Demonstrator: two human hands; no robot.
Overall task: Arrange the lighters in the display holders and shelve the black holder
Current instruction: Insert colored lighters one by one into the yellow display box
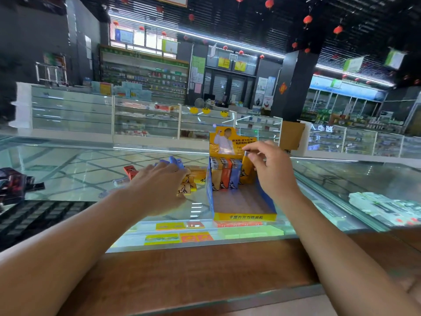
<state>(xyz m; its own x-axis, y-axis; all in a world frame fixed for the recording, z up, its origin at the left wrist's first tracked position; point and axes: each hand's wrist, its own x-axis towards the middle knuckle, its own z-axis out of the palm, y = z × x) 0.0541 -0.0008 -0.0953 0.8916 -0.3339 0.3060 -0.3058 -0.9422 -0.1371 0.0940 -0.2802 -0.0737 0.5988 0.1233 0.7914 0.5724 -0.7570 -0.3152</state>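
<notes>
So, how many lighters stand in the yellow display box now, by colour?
tan lighter: 1
orange lighter: 1
blue lighter: 1
yellow lighter, held at its top by the right hand: 1
Total: 4

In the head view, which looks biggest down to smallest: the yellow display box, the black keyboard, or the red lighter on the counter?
1. Display box.
2. Keyboard, though the frame edge and an arm cut it off, so these two are unsure.
3. Red lighter, clearly smallest.

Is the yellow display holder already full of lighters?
No, the display holder has lighters only along its back; its front is bare.
</notes>
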